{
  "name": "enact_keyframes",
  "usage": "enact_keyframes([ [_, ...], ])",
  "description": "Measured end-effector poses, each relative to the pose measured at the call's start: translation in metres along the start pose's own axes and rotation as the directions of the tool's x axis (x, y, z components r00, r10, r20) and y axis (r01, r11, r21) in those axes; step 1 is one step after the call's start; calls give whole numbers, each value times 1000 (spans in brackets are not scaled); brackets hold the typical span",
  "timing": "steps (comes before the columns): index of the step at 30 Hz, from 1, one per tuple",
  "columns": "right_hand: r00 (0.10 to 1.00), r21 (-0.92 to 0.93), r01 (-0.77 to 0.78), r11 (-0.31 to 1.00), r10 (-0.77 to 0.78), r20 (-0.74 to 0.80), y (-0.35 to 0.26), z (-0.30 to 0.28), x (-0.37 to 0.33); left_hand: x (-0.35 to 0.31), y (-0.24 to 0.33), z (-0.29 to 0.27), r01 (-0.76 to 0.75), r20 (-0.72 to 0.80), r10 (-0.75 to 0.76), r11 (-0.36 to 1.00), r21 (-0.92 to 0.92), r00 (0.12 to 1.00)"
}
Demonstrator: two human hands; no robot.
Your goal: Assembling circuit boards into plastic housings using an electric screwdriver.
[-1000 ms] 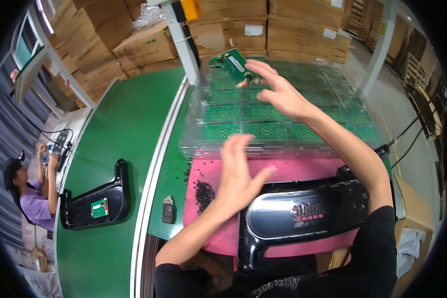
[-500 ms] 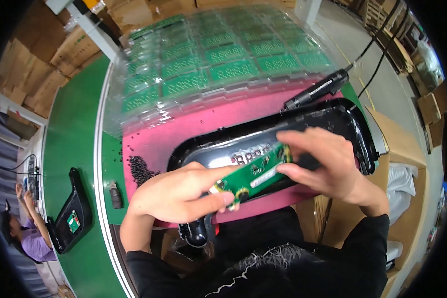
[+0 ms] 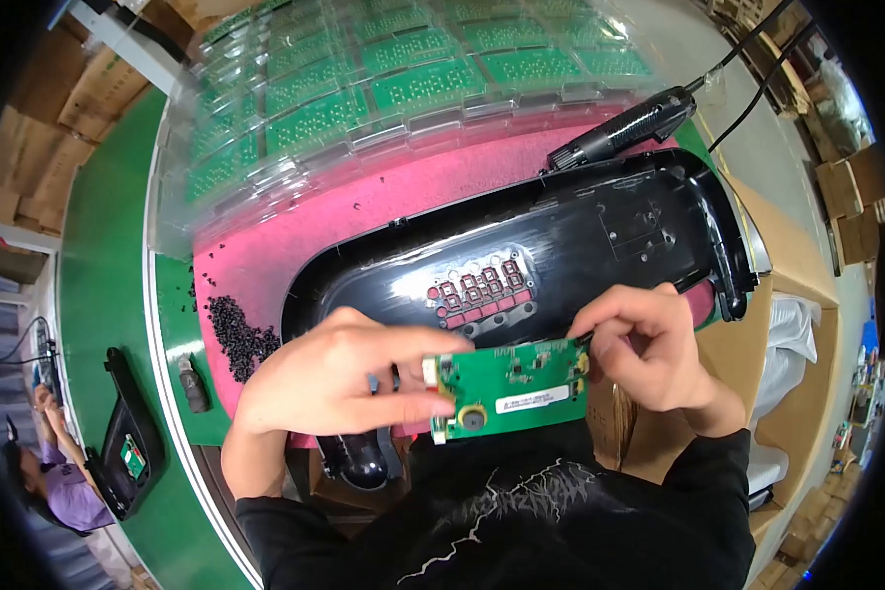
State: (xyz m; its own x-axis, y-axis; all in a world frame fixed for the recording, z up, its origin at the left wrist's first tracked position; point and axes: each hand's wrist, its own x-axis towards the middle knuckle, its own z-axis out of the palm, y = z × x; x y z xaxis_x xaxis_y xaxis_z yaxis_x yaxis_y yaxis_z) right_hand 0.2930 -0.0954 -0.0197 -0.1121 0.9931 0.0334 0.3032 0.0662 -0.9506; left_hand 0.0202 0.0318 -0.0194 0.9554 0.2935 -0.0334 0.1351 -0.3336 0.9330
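Black long-sleeved top with a pale jagged print across the chest, both hands bare.

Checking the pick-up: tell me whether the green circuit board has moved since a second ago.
Yes. The green circuit board came from above the clear trays down toward the person, past the black housing.

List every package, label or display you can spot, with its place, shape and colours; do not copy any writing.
White label: a narrow strip on the green circuit board held between the left hand and right hand.
Display window: a row of reddish digit cut-outs in the black housing.
Cardboard boxes: brown, stacked upper left.
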Motion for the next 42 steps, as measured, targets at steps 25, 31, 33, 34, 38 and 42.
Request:
enact_keyframes([
  [25,981,-252,173,952,-142,135,40,-13,62,13,-15,5,354,-413,-206,877,325,887],
  [31,966,-294,240,925,-197,170,41,-11,63,16,-13,5,389,-406,-221,832,396,887],
  [33,970,-314,225,923,-181,162,41,-11,62,17,-13,6,376,-399,-203,824,424,894],
  [34,970,-312,226,923,-182,164,40,-11,62,17,-13,6,379,-401,-205,823,424,893],
  [38,973,-317,206,926,-159,167,39,-10,62,16,-12,7,383,-409,-204,821,423,890],
  [42,977,-339,190,921,-145,153,38,-10,62,18,-14,8,390,-408,-214,820,419,888],
])
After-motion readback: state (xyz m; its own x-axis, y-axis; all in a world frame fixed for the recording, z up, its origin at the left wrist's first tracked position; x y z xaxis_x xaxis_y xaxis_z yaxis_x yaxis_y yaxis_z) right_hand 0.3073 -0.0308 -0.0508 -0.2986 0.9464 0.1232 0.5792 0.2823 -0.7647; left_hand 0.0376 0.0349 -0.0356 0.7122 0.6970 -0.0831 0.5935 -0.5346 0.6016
